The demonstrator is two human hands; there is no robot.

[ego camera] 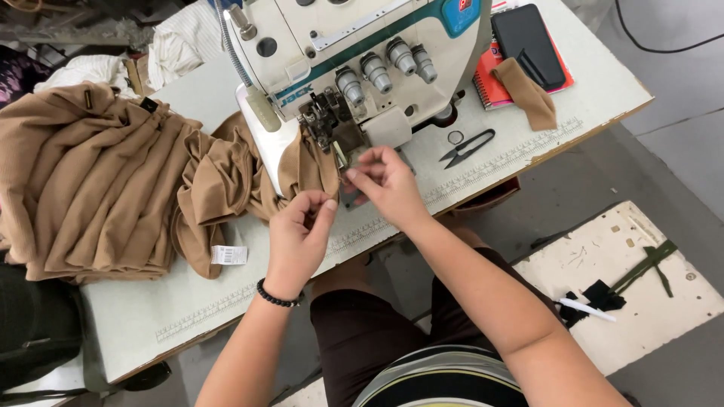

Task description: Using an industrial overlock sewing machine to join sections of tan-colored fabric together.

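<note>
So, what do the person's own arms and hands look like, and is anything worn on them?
Both arms are bare to above the elbow; no sleeves show. The left hand has a bracelet of dark round beads around its wrist. The right hand wears nothing visible: no ring, watch or glove. Nails on both look short and unpainted.

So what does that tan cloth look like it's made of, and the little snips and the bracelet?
The tan cloth looks like a soft, matte knit: it slumps in loose folds with faint ribbing. The snips seem to be dark metal, with thin pointed blades, though the finish is hard to tell. The bracelet on the left hand looks like glossy black beads, perhaps stone or plastic.
</note>
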